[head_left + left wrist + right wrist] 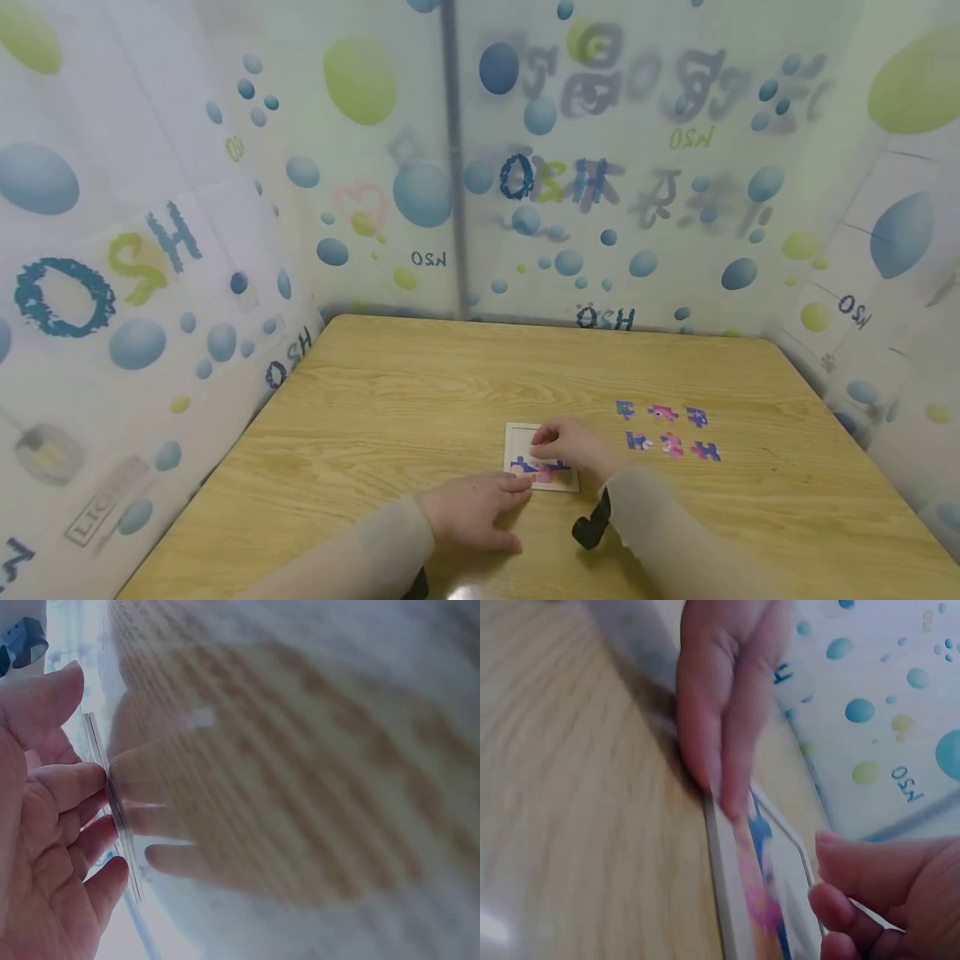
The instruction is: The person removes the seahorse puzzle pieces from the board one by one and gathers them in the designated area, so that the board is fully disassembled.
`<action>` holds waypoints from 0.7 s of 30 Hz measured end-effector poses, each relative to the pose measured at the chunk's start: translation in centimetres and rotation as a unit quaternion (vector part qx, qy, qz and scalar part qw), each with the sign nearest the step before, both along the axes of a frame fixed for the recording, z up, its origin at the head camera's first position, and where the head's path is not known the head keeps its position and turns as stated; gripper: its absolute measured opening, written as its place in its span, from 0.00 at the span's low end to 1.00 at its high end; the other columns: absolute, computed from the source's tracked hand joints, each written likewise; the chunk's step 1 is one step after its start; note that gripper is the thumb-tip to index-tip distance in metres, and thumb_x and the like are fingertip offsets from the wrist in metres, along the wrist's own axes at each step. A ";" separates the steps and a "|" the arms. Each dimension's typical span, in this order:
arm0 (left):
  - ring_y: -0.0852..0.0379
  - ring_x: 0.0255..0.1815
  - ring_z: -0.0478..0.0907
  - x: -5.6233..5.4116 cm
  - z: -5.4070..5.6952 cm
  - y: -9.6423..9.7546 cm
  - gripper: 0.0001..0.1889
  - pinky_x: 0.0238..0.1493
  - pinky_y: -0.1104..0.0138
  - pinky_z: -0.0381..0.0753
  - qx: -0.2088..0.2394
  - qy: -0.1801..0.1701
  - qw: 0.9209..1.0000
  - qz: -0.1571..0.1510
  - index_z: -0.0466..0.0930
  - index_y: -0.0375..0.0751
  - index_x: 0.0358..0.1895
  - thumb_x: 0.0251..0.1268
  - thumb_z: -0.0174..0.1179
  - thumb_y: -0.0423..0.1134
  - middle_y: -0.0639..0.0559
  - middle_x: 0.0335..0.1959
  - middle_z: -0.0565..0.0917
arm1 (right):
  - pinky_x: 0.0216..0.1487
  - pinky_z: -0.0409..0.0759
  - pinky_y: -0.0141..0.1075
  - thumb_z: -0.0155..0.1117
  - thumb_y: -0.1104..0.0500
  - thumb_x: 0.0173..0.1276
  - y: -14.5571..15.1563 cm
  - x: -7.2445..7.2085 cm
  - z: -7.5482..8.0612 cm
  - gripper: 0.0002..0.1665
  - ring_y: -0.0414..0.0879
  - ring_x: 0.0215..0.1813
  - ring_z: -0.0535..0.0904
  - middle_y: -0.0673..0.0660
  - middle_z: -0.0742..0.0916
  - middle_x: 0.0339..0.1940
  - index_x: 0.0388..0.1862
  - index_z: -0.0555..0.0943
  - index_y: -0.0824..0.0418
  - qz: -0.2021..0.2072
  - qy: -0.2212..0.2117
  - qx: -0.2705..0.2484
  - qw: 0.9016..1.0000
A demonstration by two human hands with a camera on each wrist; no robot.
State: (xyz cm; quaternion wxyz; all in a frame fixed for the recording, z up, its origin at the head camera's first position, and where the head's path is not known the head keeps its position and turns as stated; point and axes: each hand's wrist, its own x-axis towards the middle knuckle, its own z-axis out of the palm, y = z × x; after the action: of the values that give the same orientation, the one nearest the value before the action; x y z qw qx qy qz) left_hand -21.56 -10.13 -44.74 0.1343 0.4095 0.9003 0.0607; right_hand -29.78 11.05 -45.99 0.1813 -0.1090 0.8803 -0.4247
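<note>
A small white puzzle frame (522, 433) lies on the table, with blue and pink jigsaw pieces (545, 475) along its near side. My left hand (477, 507) rests beside it, fingers touching its near left edge. In the left wrist view the fingertips of the left hand (64, 832) meet the thin edge of the frame (118, 814). Over the frame's right part hovers my right hand (573, 444), fingers loosely bent. From the right wrist view, thumb and index finger of the right hand (885, 892) stand slightly apart with no piece visible between them.
Several loose jigsaw pieces (672, 445) lie in two rows on the wooden table (375, 375), right of the frame. A patterned curtain (375, 167) hangs behind the table and along both sides. A black strap (592, 521) is on the right wrist.
</note>
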 end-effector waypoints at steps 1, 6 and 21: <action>0.54 0.74 0.57 0.0 0.0 0.0 0.38 0.71 0.63 0.58 0.001 0.000 1.000 -0.001 0.63 0.44 0.72 0.66 0.50 0.64 0.55 0.75 0.58 | 0.40 0.74 0.37 0.69 0.57 0.62 -0.5 0.2 0.0 0.07 0.45 0.36 0.74 0.51 0.83 0.33 0.37 0.82 0.57 0.002 -0.007 -0.012 1.000; 0.54 0.74 0.56 0.1 0.1 0.0 0.38 0.71 0.64 0.58 0.005 0.003 1.000 -0.004 0.63 0.42 0.72 0.66 0.51 0.63 0.53 0.75 0.59 | 0.25 0.75 0.31 0.68 0.61 0.63 -2.5 0.9 0.0 0.07 0.44 0.27 0.74 0.54 0.82 0.31 0.38 0.82 0.61 -0.006 -0.052 -0.068 0.996; 0.55 0.74 0.57 0.3 -0.2 0.0 0.38 0.71 0.66 0.58 -0.006 0.024 1.000 -0.007 0.63 0.42 0.72 0.66 0.51 0.63 0.53 0.74 0.60 | 0.27 0.77 0.31 0.69 0.66 0.60 -3.0 1.0 -0.2 0.04 0.45 0.30 0.76 0.55 0.83 0.31 0.34 0.82 0.62 -0.020 -0.050 -0.031 0.998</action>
State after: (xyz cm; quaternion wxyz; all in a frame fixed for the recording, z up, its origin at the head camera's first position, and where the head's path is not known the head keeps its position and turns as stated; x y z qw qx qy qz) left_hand -21.30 -10.14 -44.90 0.1156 0.4160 0.9009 0.0444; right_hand -28.73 8.00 -46.22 0.2132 -0.0756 0.8588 -0.4598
